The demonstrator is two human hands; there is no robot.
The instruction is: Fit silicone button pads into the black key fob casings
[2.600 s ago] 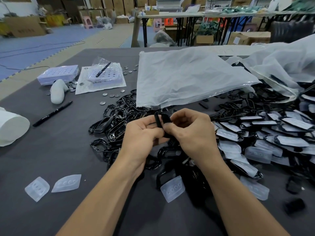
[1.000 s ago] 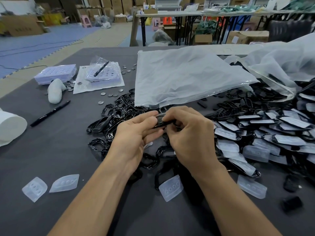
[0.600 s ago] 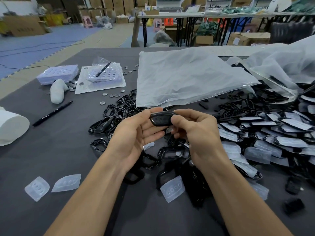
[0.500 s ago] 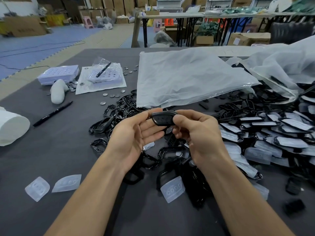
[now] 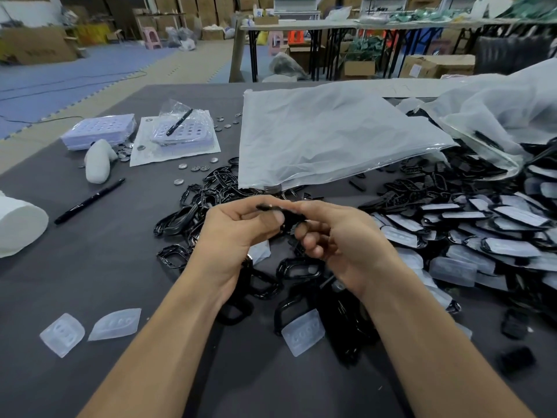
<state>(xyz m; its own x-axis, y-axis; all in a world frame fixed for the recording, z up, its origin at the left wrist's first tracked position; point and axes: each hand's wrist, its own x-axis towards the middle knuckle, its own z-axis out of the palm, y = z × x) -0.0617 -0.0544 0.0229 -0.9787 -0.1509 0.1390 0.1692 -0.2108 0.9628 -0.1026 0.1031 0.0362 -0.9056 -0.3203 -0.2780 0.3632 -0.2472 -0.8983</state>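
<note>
Casing (image 5: 273, 209) edge-on at frame centre, blurred; left hand (image 5: 238, 233) and right hand (image 5: 340, 245) both hold it in narrow pinching grip. I judge fit being checked; next, press edges flush.

Warehouse interior. Blue foam mats (image 5: 60, 76) on floor. Folding tables (image 5: 301, 24) behind; cardboard boxes (image 5: 440, 65) beneath and along back wall.

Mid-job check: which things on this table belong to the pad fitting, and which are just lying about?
Job: black casing pinched between left hand and right hand; loose silicone pads; empty casings pile; fitted casings heap.
Lying about: marker pen; metal discs; purple trays; plastic bag; white roll.
</note>
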